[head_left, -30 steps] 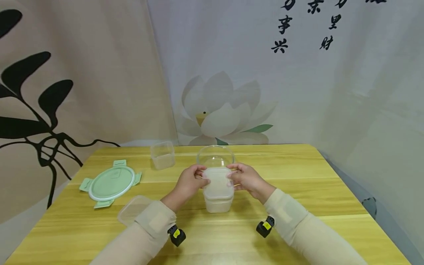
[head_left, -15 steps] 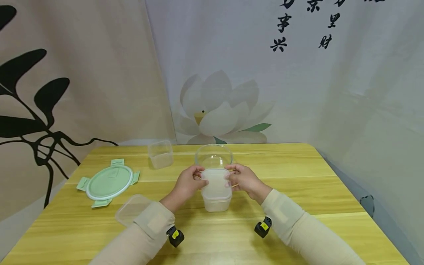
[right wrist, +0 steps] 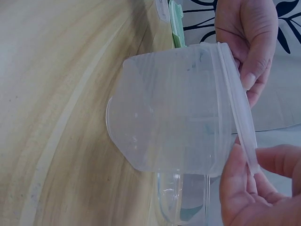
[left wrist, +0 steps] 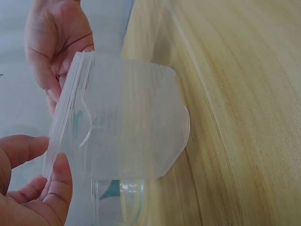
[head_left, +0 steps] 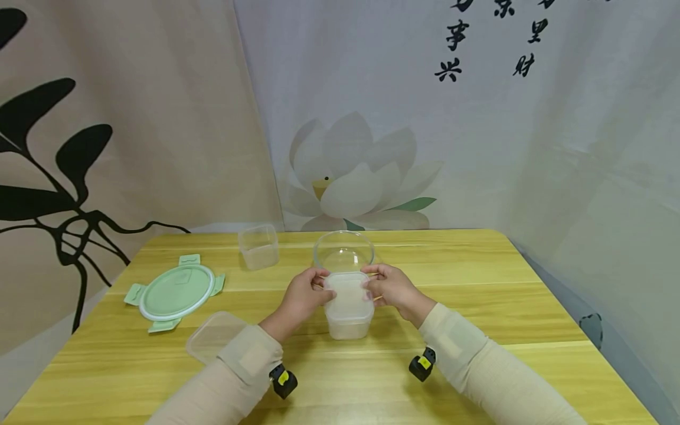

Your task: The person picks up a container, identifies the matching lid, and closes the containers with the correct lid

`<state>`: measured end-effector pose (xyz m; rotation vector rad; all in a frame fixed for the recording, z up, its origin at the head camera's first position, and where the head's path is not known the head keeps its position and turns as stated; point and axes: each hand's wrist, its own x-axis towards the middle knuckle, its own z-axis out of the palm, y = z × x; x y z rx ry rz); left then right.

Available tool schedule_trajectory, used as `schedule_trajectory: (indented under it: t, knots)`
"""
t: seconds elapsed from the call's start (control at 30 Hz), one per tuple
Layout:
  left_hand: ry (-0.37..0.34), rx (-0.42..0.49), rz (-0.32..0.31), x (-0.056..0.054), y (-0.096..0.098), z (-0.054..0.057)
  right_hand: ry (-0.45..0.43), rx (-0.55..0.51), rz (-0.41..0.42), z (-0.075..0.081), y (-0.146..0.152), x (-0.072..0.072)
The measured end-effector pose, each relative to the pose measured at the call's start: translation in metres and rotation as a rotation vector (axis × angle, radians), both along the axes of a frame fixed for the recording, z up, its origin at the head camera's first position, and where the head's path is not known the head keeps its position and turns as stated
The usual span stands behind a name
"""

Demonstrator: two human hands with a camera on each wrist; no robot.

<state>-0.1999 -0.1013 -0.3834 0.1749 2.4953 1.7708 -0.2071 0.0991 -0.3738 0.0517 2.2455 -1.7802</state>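
A translucent, squarish plastic food container (head_left: 349,329) stands upright on the table in front of me. Its pale lid (head_left: 349,295) lies on top, tilted; the right wrist view (right wrist: 242,113) shows the near edge meeting the rim and the far edge raised off it. My left hand (head_left: 304,298) pinches the lid's left side, thumb above and fingers beneath. On the other side, my right hand (head_left: 395,292) pinches the lid in the same way. A round clear glass bowl (head_left: 344,241) stands just behind, partly hidden by the container and lid.
On the left of the wooden table (head_left: 478,366) lies a round green lid (head_left: 177,292) with side clips. A flat translucent lid (head_left: 215,336) lies near my left forearm, which partly covers it. Another clear plastic container (head_left: 258,248) stands at the back left.
The view shifts slightly. Both hands keep the same hold on the lid, and nothing else visibly moves.
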Motion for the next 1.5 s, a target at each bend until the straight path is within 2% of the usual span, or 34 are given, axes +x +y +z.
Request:
schedule_trajectory:
  t: [0.47, 0.93, 1.17, 1.5]
  knots:
    - [-0.007, 0.01, -0.01, 0.004, 0.0, -0.002, 0.051, 0.055, -0.017, -0.003, 0.0, 0.001]
    - [0.059, -0.091, -0.003, 0.005, 0.001, -0.002, 0.134, 0.123, -0.025, -0.006, -0.004, 0.004]
    - [0.093, -0.106, -0.004, 0.007, 0.002, -0.002, 0.152, 0.164, -0.029, -0.007, -0.002, 0.004]
    - [0.089, -0.105, 0.002, 0.006, 0.002, -0.004, 0.171, 0.137, -0.038, -0.011, 0.0, 0.004]
